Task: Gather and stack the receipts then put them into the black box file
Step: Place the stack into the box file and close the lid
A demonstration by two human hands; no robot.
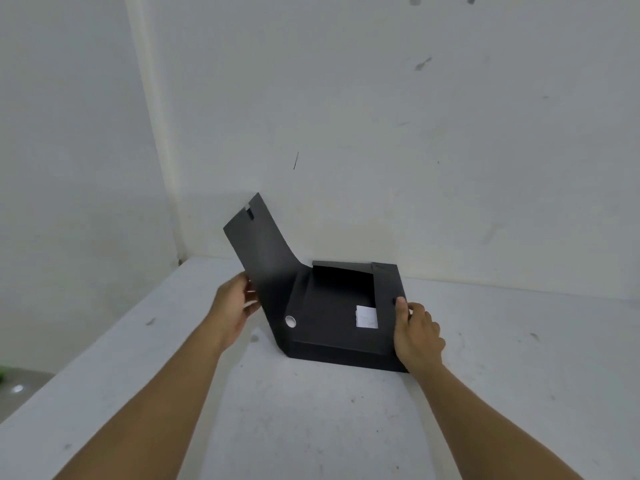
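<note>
Head camera, looking forward and down: both bare forearms reach out from the bottom edge toward the black box file (332, 327), which sits at about 12 o'clock from the person on a white table (311, 427).

Left hand (232, 308): extended at roughly 11 o'clock, palm turned inward. Its fingers are curled round the outer edge of the raised lid (261, 244), with the fingertips hidden behind the flap. The lid is held in this grip, tilted up and back to the left.

Right hand (417, 336): extended at roughly 1 o'clock, resting against the right side wall of the file. The thumb (401, 308) lies on top of the wall rim; the other fingers are bent loosely down the outer face. Whether they press firmly cannot be told.

Surroundings: a white wall rises directly behind the file, meeting a second wall at a corner at about 10 o'clock. The table surface is scuffed and speckled with small dark marks. Nothing lies between the hands and the file.

Condition of the file: matt black, open, its tray lying flat on the table, turned slightly clockwise. A round metal-ringed finger hole (290, 321) shows on the spine at the near left. Inside, a small white stack of receipts (366, 317) lies on the tray floor against the right wall, near the right thumb. Its print is too faint to read.
</note>
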